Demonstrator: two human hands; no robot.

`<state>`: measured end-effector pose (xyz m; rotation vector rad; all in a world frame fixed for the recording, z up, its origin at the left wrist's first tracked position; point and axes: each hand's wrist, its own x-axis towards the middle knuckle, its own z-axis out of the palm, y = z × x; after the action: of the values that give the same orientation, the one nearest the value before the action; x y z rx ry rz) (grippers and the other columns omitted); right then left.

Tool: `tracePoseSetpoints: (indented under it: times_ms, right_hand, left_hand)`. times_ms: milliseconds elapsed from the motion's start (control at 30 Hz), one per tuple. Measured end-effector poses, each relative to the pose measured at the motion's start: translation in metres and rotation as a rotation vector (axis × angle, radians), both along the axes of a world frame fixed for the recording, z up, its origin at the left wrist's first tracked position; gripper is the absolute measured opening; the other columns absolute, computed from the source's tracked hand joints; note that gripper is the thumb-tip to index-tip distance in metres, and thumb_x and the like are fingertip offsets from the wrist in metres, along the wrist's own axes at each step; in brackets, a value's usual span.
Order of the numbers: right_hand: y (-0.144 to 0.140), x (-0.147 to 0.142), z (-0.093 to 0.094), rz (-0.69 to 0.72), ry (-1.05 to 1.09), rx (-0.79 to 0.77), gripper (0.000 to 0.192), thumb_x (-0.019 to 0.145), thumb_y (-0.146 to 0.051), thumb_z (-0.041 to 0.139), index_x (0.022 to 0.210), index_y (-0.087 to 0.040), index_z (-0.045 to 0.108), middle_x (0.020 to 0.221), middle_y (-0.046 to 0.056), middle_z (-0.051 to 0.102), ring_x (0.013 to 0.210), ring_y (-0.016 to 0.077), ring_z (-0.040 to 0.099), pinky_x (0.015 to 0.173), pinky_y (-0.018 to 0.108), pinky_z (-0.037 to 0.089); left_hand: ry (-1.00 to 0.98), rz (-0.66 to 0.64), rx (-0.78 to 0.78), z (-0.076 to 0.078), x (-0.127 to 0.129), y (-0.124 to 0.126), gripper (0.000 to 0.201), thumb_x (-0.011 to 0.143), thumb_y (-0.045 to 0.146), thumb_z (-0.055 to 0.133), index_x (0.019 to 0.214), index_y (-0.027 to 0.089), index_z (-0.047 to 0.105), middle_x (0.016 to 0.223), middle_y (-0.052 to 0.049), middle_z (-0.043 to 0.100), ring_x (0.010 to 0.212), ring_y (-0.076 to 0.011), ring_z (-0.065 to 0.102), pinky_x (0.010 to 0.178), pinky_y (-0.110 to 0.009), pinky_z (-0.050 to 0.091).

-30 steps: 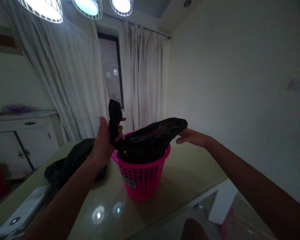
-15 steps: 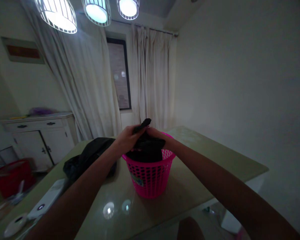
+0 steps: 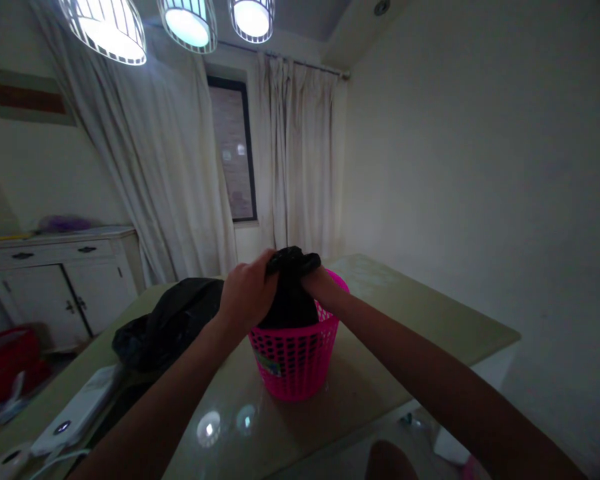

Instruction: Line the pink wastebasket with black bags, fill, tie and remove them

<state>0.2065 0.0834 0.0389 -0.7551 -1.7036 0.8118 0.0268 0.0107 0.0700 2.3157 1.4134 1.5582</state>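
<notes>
Both hands, L [image 3: 247, 290] & R [image 3: 323, 288], now bunch bag neck [image 3: 293, 263] tighter, grip clenched on bag; risk: light basket [image 3: 293, 360] tips off worktop [image 3: 380, 333] if pulled sideways.

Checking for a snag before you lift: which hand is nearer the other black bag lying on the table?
Left. The left hand grips the bag in the pink basket on the side facing the loose black bag; the right hand grips the far side.
</notes>
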Motion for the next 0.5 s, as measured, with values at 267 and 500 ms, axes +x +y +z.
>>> tracePoseSetpoints:
  times_ms: [267,500]
  right_hand:
    - [-0.014,-0.008,0.005,-0.004,0.192,-0.029,0.043,0.072,-0.042,0.081,0.107,-0.022,0.065,0.096,0.003,0.077,0.093,0.0237,0.070,0.079,0.032,0.055]
    - [-0.040,-0.005,0.018,0.534,-0.009,-0.166,0.041,0.083,-0.049,0.087,0.106,-0.018,0.075,0.103,0.006,0.079,0.105,0.0248,0.074,0.105,0.040,0.056]
  left_hand:
    - [-0.390,-0.493,-0.544,0.005,-0.003,0.011,0.063,0.082,0.041,0.076,0.139,0.018,0.065,0.060,0.000,0.072,0.044,-0.0207,0.062,0.038,-0.025,0.041]
    - [-0.576,-0.339,-0.387,-0.004,-0.010,0.026,0.035,0.082,0.046,0.077,0.102,0.021,0.062,0.052,0.005,0.062,0.038,-0.0141,0.053,0.035,-0.021,0.035]
